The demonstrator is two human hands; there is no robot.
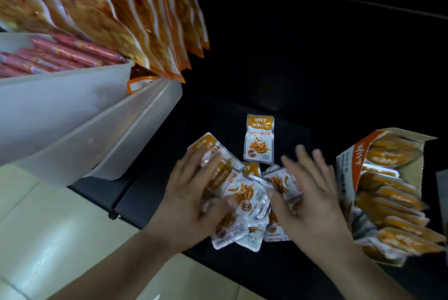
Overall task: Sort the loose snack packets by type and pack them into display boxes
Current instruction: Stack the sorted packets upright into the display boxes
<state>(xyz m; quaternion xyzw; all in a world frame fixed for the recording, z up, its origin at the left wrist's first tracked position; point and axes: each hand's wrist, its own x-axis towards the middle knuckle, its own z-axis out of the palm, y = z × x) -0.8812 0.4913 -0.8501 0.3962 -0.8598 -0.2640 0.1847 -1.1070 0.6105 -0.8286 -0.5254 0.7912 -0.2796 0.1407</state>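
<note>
The small silver-and-orange foil snack packets (244,194) lie in a loose overlapping heap on the black desk (278,106), directly under both hands. The left hand (191,195) lies flat on the heap's left side, fingers spread across the top packets; the right hand (310,195) covers the right side, fingers straight and fanned. Neither grip has closed on anything, both open and pressing or raking rather than pinching, though motion blur hides the fingertips. One more packet of the same print (259,139) lies alone just beyond the heap.

Just to the right stands the orange-and-white cardboard display box (349,169), lid flap up, already packed with a long row of matching packets on edge. The task looks well along — what is left is the heap and the stray one, all seemingly one type.

For room, the desk is open and dark beyond the heap. The box wall sits close against the right wrist. The desk's near edge runs just under the forearms, with pale tiled floor (48,227) below. Off to the left, white plastic bins (72,118) holding red sausage sticks (60,55) jut out — large orange bags (135,16) hang above them.
</note>
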